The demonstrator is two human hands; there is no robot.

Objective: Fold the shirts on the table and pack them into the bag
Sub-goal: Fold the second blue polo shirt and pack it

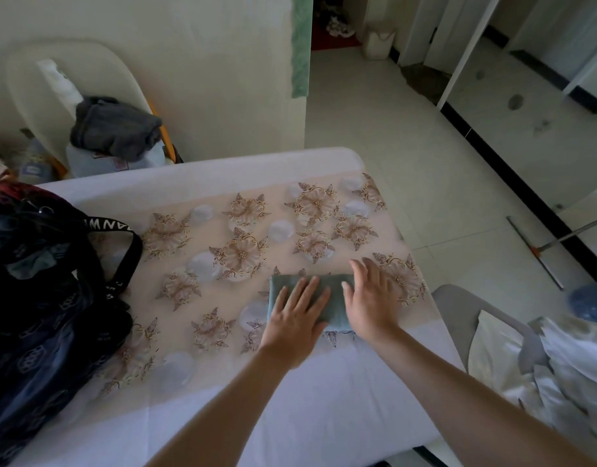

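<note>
Fingers of both hands are lying straight and relaxed, gripping nothing, only pressing down on cloth. At the left edge of the tabletop, a dark patterned bag is slumping with its mouth gaping upward and a black lettered strap looping toward the middle. Between bag and hands, a floral cloth is lying flat and bare. The left hand is resting palm-down on the left half of a folded blue-grey shirt, which is sitting near the right, near part of the floral cloth. The right hand is pressing on the shirt's right end, its fingertips reaching past the far edge.

The shirt is looking like a small, tidy, thick rectangle, its long axis running left to right, so folding is probably finished. The bag is lying well apart to the left of the shirt, and the left hand is sitting nearer to it. Packing would likely mean lifting the bundle by both ends and carrying it leftward.
</note>
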